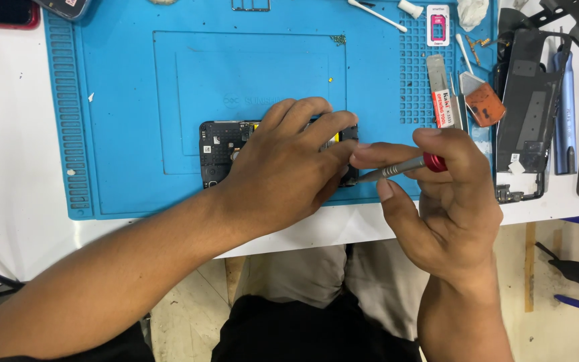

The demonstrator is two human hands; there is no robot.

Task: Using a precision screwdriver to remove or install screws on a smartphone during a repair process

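The left hand (283,171) lay fingers spread over an opened phone (219,151) on the blue work mat (129,134), hiding most of its right half and pressing it down. The right hand (447,194) pinched a grey, red-collared screwdriver (397,167) between thumb and fingers, its tip hidden at the phone's right edge under the left fingertips. Just beyond the right hand lay a metal opening tool (441,87) and an orange pick (485,104); a black phone cover (527,114) and a blue pen-like tool (564,114) sat to the right on the white table (15,188)
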